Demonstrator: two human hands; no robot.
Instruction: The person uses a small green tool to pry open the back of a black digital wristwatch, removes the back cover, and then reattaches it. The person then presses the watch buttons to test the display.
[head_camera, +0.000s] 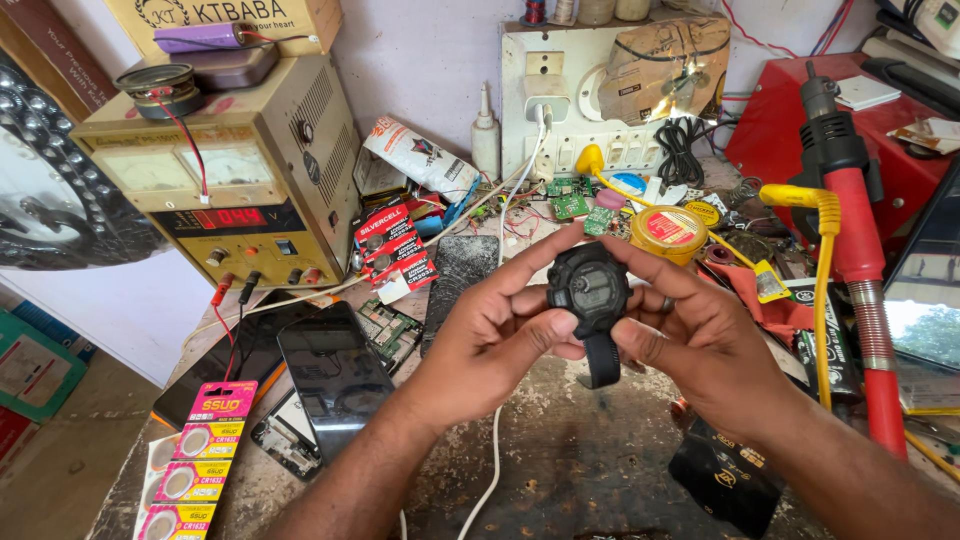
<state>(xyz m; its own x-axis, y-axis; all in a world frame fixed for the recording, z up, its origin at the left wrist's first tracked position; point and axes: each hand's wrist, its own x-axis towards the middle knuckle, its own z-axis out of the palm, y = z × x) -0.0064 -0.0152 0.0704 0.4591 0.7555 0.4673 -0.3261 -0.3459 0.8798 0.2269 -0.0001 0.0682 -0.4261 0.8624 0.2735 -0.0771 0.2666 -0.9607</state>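
Two hands round black watch

Between the two grips sits a matte black watch with a dark grey face. Left of the left grip lie a glossy black phone and a pink strip of silver coin cells. Right of the right grip stand a red-and-black hot-air tool and a yellow cable; beyond it, a yellow tin with a red lid.

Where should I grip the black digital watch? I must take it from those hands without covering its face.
Pinch the strap stub hanging below the watch, coming from underneath. Left hand and right hand fingers already flank the case, leaving only that end free.
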